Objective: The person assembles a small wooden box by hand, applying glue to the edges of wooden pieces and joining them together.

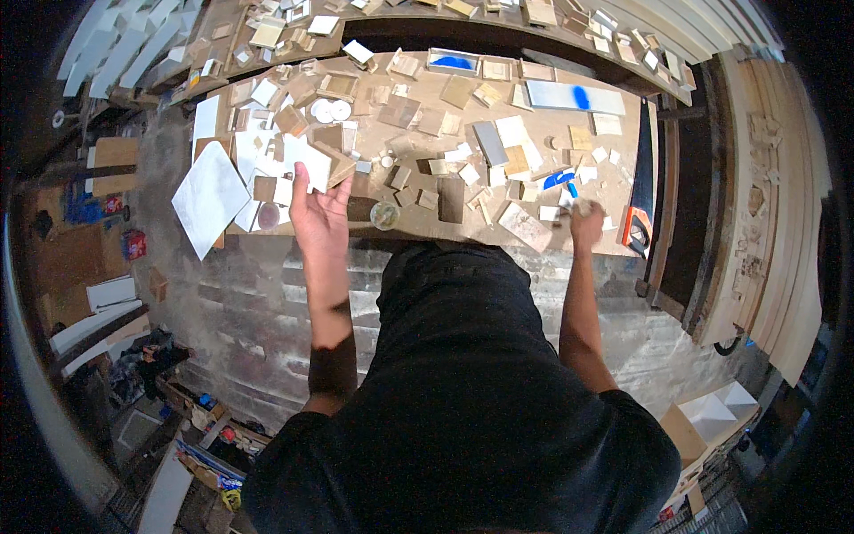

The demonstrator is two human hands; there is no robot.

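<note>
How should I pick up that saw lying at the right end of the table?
Probably by the orange and black handle of the saw, coming in from the table's near edge. The saw lies flat with its handle toward you and the blade pointing away, so the handle is the safe part, clear of the wood scraps.

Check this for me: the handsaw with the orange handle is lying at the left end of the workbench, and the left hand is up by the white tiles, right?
Not quite. In the head view, the handsaw with the orange handle lies at the right end of the workbench, not the left. The rest holds: the left hand is up by the white tiles.
</note>
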